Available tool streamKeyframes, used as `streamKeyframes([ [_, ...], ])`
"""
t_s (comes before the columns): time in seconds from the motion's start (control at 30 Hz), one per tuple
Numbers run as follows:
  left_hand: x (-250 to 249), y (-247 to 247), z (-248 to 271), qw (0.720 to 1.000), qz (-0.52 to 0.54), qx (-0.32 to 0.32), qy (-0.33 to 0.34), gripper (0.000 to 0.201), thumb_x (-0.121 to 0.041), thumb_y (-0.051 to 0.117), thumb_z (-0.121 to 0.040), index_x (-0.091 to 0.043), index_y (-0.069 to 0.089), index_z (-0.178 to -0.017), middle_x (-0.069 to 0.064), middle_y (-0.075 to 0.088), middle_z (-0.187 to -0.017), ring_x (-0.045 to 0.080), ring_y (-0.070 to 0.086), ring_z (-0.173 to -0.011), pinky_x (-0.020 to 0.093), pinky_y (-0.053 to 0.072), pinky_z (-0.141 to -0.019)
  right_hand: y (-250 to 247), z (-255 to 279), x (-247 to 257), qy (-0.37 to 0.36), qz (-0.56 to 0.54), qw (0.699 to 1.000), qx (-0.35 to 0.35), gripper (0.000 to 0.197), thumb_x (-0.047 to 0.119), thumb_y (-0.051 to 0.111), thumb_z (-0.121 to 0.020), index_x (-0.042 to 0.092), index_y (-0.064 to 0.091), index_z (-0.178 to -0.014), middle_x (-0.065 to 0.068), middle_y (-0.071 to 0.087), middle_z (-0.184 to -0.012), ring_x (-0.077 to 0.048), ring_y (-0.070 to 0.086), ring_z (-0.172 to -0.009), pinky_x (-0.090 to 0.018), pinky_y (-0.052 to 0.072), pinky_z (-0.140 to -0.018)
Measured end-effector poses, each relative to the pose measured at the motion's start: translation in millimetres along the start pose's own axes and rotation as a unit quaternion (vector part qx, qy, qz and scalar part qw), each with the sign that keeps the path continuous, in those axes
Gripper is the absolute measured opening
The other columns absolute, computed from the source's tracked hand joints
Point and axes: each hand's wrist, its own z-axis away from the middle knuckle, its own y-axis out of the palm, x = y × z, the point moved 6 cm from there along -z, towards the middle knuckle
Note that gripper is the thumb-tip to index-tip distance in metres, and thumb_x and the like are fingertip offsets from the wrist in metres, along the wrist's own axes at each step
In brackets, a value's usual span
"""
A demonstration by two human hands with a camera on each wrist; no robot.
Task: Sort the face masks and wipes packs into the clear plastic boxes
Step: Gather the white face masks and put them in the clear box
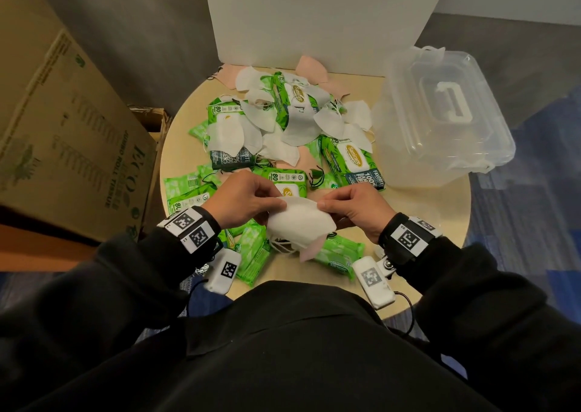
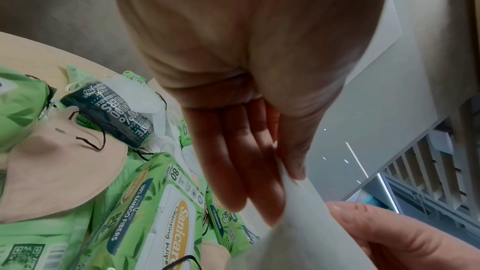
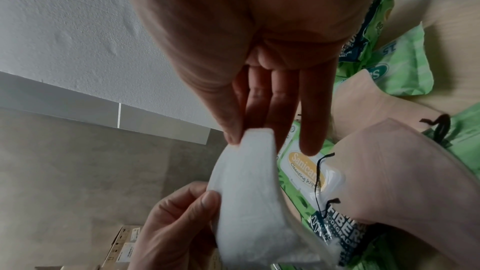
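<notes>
Both my hands hold one white face mask [image 1: 298, 221] above the near part of the round wooden table [image 1: 421, 204]. With my left hand [image 1: 243, 199] I pinch the top edge of the mask between the thumb and the first fingers; in the left wrist view the other fingers [image 2: 233, 163] are almost straight and lie together. My right hand [image 1: 355, 208] pinches the same top edge from the other side, thumb against the fingertips [image 3: 309, 130], and the mask hangs down between the two hands. White ear loops hang under it.

Below the mask lies a pink mask [image 1: 309, 249], and around it several small light green wipes packs [image 1: 338, 256] lie flat on the table. Just behind my hands is a bigger green wipes pack [image 1: 287, 182] with a yellow oval label. Further away, in the middle of the table, is a mixed pile of white masks [image 1: 301, 125], pink masks and more green packs, some under and some on top of each other.

At the right side of the table stands a clear plastic box [image 1: 440, 122] with its lid on and a white handle on top. It is well apart from my hands. At the left, beside the table, stands a big cardboard box [image 1: 63, 128]. A white board [image 1: 314, 18] stands behind the table.
</notes>
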Motion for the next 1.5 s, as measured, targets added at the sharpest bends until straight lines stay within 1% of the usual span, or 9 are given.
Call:
streamKeyframes([
  [0.43,7,-3,3,1.0,-0.004,-0.002,-0.009,0.013,-0.016,0.083,-0.087,-0.005,0.078,-0.081,0.009,0.074,-0.068,0.025,0.071,-0.062,0.047,0.065,-0.067,6,-2,-2,-0.017,0.039,0.999,0.013,0.013,0.005,0.074,-0.09,-0.004,0.075,-0.1,-0.015,0.074,-0.08,-0.019,0.071,-0.064,-0.031,0.062,-0.058],
  [0.6,0,-10,4,0.992,-0.074,-0.076,0.064,0.014,-0.024,0.081,-0.089,-0.015,0.078,-0.079,0.001,0.073,-0.066,0.02,0.07,-0.062,0.045,0.061,-0.065,-2,-6,3,-0.071,0.097,0.988,-0.094,0.017,0.029,0.074,-0.092,0.013,0.07,-0.094,-0.007,0.069,-0.086,-0.017,0.06,-0.068,-0.036,0.057,-0.056],
  [0.8,-40,-3,15,0.885,-0.326,-0.171,0.284,0.022,-0.041,0.061,-0.093,-0.025,0.075,-0.086,-0.005,0.07,-0.07,0.023,0.065,-0.062,0.036,0.05,-0.055,29,2,3,0.06,-0.057,0.996,0.013,0.05,0.047,0.056,-0.101,-0.001,0.069,-0.097,-0.021,0.071,-0.076,-0.025,0.062,-0.052,-0.032,0.056,-0.044],
  [1.03,-42,46,17,0.795,-0.445,-0.105,0.4,0.021,-0.029,0.059,-0.097,-0.019,0.068,-0.081,0.001,0.058,-0.068,0.031,0.057,-0.055,0.03,0.038,-0.043,28,-2,9,-0.007,-0.026,0.998,-0.05,0.016,0.012,0.061,-0.101,0.009,0.067,-0.086,-0.005,0.068,-0.063,-0.029,0.073,-0.063,-0.043,0.062,-0.056],
  [1.1,-41,48,18,0.807,-0.43,-0.093,0.394,0.027,-0.044,0.059,-0.097,-0.023,0.071,-0.085,-0.002,0.062,-0.072,0.027,0.059,-0.059,0.028,0.035,-0.045,22,-2,6,-0.044,0.032,0.997,-0.048,0.015,0.011,0.064,-0.098,0.012,0.072,-0.085,-0.008,0.069,-0.066,-0.029,0.072,-0.066,-0.043,0.063,-0.057],
  [1.2,-43,36,17,0.883,-0.309,-0.113,0.334,0.039,-0.067,0.065,-0.087,-0.031,0.075,-0.098,-0.012,0.064,-0.086,0.009,0.06,-0.067,0.025,0.037,-0.053,9,0,8,-0.101,0.117,0.987,-0.038,0.013,0.014,0.07,-0.095,0.011,0.077,-0.084,-0.016,0.07,-0.074,-0.026,0.07,-0.067,-0.049,0.063,-0.062],
  [1.3,-30,27,3,0.941,-0.165,-0.15,0.254,0.047,-0.055,0.075,-0.087,-0.026,0.065,-0.123,-0.009,0.06,-0.11,0.006,0.059,-0.092,0.022,0.048,-0.076,-2,6,12,-0.111,0.153,0.982,0.015,0.012,0.012,0.07,-0.095,0.016,0.078,-0.085,-0.001,0.07,-0.067,-0.021,0.069,-0.064,-0.04,0.062,-0.058],
  [1.4,-20,38,-20,0.981,-0.1,-0.036,0.162,0.067,-0.035,0.08,-0.089,-0.022,0.051,-0.147,-0.005,0.056,-0.143,0.008,0.053,-0.127,0.028,0.042,-0.107,-14,10,15,-0.108,0.165,0.979,0.054,0.008,0.011,0.071,-0.094,0.014,0.079,-0.092,-0.005,0.072,-0.073,-0.019,0.068,-0.067,-0.032,0.058,-0.055],
  [1.5,-13,65,-32,0.986,-0.095,0.092,0.106,0.04,-0.026,0.078,-0.092,-0.022,0.068,-0.131,-0.009,0.069,-0.13,0.008,0.062,-0.118,0.031,0.046,-0.106,-34,10,10,-0.087,0.194,0.975,0.064,0.007,0.012,0.074,-0.091,0.007,0.079,-0.091,-0.016,0.072,-0.076,-0.017,0.066,-0.067,-0.03,0.056,-0.055],
])
